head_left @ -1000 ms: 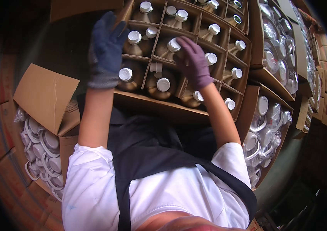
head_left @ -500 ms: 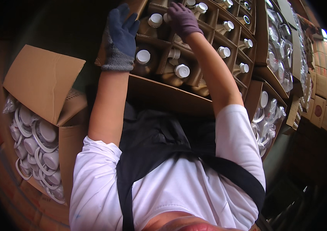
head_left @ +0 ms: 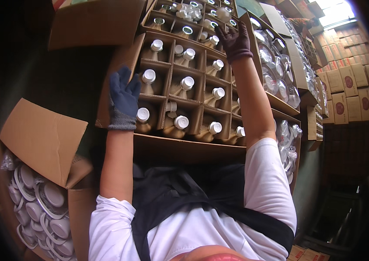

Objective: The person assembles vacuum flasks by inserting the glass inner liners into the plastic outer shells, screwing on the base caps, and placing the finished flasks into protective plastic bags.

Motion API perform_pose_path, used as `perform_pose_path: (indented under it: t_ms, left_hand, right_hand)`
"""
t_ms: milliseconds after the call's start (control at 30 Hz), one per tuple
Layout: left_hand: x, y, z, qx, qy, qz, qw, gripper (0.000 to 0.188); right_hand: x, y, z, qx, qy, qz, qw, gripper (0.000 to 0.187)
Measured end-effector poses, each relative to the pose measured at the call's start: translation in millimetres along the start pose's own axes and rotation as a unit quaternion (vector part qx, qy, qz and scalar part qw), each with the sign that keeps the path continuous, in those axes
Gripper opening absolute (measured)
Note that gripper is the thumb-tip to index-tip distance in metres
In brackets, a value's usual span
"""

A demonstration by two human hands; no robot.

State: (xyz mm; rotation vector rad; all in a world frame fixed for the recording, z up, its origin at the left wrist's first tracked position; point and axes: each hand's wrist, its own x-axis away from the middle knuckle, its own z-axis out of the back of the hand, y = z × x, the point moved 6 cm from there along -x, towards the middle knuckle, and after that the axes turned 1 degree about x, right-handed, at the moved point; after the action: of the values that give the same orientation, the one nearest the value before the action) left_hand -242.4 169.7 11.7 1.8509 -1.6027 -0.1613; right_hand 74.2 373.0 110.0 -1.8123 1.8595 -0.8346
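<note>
My left hand (head_left: 123, 98), in a blue and grey knit glove, is at the left side of an open cardboard carton (head_left: 184, 142). Its fingers are apart and hold nothing. Inside the carton, gold-coloured bottles (head_left: 178, 127) with white caps (head_left: 187, 82) stand upright between cardboard dividers. My right hand (head_left: 235, 42), in a dark purple glove, reaches over the carton's far right part. Its fingers are spread, with nothing visible between them, close to a capped bottle (head_left: 212, 42) and a pale round piece (head_left: 223, 15).
Behind, another divided section holds uncapped bottles (head_left: 186, 31) and a cluster of clear-white pieces (head_left: 189, 12). At the right, cartons hold plastic-wrapped clear parts (head_left: 275, 65). A lower-left box (head_left: 80, 217) holds white handled parts (head_left: 41, 213). Stacked cartons (head_left: 345, 87) stand far right.
My right hand has moved from a bottle cap in the divided carton to farther right. The view has shifted, so more of the far rows shows. My left hand stays open by the carton's left side.
</note>
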Motion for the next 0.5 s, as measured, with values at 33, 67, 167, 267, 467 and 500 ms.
perform_pose_path:
  t_ms: [33,67,167,267,467,500]
  left_hand:
    - [0.5,0.1,-0.5,-0.004,0.001,0.007,1.0,0.049]
    - [-0.4,0.8,-3.4,-0.011,0.007,0.008,1.0,0.05]
    - [-0.9,13.0,5.4,-0.005,-0.012,-0.017,1.0,0.051]
    - [-6.1,16.9,2.0,0.036,-0.02,-0.025,0.999,0.051]
    - [6.8,21.1,6.2,0.026,-0.014,-0.008,1.0,0.05]
    - [6.2,20.7,6.0,0.023,-0.014,-0.005,1.0,0.051]
  right_hand:
    - [-6.0,1.2,-0.2,0.044,0.008,0.022,0.999,0.054]
    - [-1.3,8.3,5.8,0.155,-0.013,0.026,0.988,0.054]
    - [104.6,88.2,-6.1,0.448,-0.166,0.012,0.878,0.053]
    - [183.3,119.5,-2.9,0.773,-0.348,0.281,0.45,0.054]
    - [174.5,118.3,18.3,0.769,-0.314,0.307,0.464,0.033]
    - [175.5,130.3,14.6,0.782,-0.349,0.292,0.425,0.032]
